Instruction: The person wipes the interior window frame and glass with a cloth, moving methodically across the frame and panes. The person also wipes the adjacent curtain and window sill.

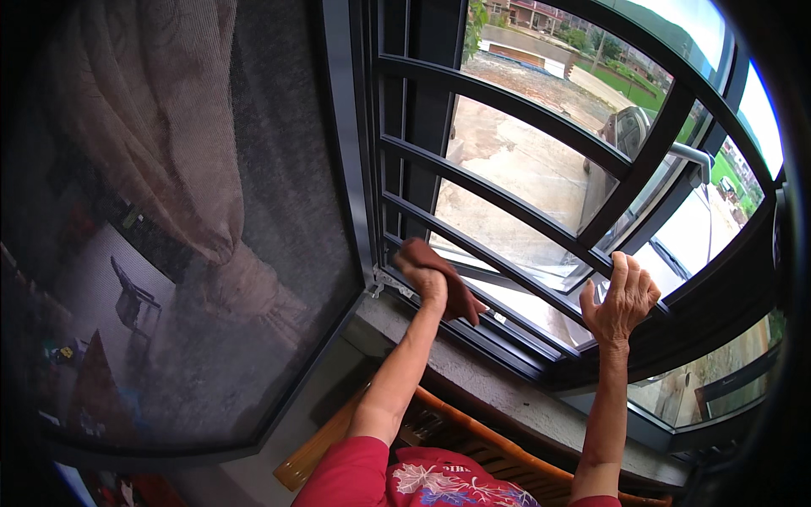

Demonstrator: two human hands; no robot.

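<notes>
My left hand (425, 280) is closed round a reddish-brown cloth (460, 297), low in the left corner of a dark metal window grille (498, 177). Part of the cloth hangs past my wrist, close to the bottom window track (498, 342). That hand is slightly blurred. Further right, the fingers of my right hand (622, 302) are hooked over a horizontal bar of the grille, thumb apart. Both arms reach forward from red sleeves.
A large dark screen panel (296, 169) stands swung inward at the left, with a gathered brown curtain (160, 110) behind its mesh. Below runs a grey sill (507, 389), then a wooden slatted bench (481, 431). An outer glazed sash with a handle (693, 156) stands open beyond the bars.
</notes>
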